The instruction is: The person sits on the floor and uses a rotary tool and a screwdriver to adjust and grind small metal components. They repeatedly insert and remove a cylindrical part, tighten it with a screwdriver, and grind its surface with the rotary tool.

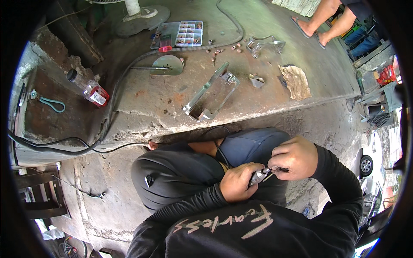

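Note:
A grey metal rotary tool is wrapped in the fingers of my left hand, in front of my body. Its narrow nose points up and to the right. At that nose my right hand is closed in a pinch, and the fingertips hide what they hold. A thin rod shows just under the right fingers. Beyond my knees, a shiny metal frame lies on the concrete ledge, apart from both hands.
On the ledge are a compartment box, several small drum-shaped bits, a round disc, another metal bracket and brown paper. A bottle and a long hose lie left. Another person's legs show at far right.

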Demonstrator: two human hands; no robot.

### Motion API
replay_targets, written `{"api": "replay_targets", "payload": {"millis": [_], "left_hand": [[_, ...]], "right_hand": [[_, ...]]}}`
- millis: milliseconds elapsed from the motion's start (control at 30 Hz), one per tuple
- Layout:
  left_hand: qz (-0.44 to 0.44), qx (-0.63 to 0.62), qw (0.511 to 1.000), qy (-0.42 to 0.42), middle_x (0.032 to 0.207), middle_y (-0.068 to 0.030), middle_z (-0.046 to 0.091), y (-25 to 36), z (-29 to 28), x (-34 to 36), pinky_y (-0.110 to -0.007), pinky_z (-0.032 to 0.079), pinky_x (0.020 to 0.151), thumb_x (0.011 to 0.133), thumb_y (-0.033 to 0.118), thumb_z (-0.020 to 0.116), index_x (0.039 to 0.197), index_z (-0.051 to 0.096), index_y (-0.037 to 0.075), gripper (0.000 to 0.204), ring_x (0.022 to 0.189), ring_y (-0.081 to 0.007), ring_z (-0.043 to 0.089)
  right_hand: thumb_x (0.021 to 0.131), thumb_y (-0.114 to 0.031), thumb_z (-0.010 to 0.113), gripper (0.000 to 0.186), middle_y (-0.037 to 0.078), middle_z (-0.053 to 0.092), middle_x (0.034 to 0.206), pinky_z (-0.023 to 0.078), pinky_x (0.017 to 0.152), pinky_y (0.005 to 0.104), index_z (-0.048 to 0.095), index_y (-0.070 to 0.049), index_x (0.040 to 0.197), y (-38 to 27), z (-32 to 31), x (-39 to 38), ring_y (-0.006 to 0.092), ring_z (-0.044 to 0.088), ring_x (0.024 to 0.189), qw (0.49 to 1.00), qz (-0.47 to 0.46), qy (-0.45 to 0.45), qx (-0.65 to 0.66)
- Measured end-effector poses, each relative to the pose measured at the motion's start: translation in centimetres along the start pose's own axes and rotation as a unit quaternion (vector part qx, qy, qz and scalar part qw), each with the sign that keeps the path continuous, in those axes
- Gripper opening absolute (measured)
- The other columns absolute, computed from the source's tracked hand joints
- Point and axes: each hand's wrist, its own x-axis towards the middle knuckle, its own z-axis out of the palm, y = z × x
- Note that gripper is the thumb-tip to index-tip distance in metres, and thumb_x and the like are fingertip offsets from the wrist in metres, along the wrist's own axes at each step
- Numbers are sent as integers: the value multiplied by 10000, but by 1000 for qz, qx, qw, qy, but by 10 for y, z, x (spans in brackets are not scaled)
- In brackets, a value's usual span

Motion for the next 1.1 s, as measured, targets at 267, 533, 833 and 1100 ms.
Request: {"api": "replay_targets", "payload": {"millis": [267,533,833,1100], "left_hand": [[-32,17,999,41,1022,-189,652,-5,-10,-7,-376,556,728,765,10,727,1266,383,5,608,850,-348,699],[-28,32,997,58,996,-168,661,-6,-12,-4,-366,543,755,762,-54,676,1344,429,-12,634,840,-327,685],[-9,32,998,59,1078,-198,644,-5,-8,-8,-376,542,793,740,-68,682,1353,448,16,662,889,-346,674],[20,24,997,76,999,-158,632,-6,-6,-6,-387,543,654,673,-70,670,1390,452,52,760,808,-334,647]], "right_hand": [[801,-208,764,355,54,595,801,490,631,300,658,-84,1116,-3,-5,8,171,589,668,961,146,86,218],[838,-36,594,177,70,553,816,440,635,350,611,-73,1010,2,-31,-3,260,585,724,994,84,60,-41],[709,-151,613,123,-3,505,807,363,821,367,682,-177,808,-21,-28,4,190,532,859,956,32,89,-277],[712,-171,611,79,-1,510,807,372,815,371,668,-176,767,-25,-27,4,190,535,867,952,28,79,-296]]}}
